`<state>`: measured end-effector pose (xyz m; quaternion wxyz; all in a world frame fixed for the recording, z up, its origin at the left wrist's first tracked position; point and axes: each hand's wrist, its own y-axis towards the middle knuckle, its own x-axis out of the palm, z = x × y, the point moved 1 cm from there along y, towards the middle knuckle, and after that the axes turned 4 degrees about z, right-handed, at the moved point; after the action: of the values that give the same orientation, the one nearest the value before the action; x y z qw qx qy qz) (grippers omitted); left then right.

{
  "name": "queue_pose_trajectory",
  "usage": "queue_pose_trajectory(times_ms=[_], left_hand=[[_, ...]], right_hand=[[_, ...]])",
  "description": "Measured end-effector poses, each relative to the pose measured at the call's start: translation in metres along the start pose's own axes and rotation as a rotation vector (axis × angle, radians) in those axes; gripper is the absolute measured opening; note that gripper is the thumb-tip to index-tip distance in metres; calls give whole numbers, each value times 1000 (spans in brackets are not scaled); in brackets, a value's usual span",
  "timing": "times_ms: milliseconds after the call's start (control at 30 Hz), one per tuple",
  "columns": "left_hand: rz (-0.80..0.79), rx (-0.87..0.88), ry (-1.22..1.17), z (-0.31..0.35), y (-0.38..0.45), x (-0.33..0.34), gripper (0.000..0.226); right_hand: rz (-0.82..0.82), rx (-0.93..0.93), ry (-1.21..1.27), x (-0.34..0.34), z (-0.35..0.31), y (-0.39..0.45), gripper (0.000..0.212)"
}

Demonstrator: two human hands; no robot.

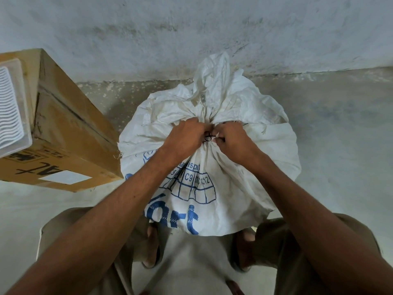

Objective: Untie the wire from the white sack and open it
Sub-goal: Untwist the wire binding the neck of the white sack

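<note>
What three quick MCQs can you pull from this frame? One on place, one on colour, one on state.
1. Where is the cardboard box relative to the white sack?
A. To its left
B. To its right
C. On top of it

2. What colour is the printing on the sack?
A. Red
B. Blue
C. Green

3. What state is the sack's neck in?
A. Wide open
B. Cut off
C. Gathered shut, with the wire on it

Answers:
1. A: the box stands at the left of the view, beside the sack.
2. B: the letters and the grid are blue.
3. C: the cloth is bunched at the neck, where the left hand and right hand pinch at the dark wire.
</note>
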<state>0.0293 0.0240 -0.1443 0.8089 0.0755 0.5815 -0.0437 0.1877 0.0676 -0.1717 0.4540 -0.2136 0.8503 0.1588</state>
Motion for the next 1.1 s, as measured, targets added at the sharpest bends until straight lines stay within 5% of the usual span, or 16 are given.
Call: queue_pose_trajectory(times_ms=[667,1100], left_hand=[[-16,0,-229,-19,8,4,33],[-11,22,-123,-12,6,1,32]], right_hand=[[153,194,101,18,-16,-7,18],[192,203,148,22,-14,-9,7]])
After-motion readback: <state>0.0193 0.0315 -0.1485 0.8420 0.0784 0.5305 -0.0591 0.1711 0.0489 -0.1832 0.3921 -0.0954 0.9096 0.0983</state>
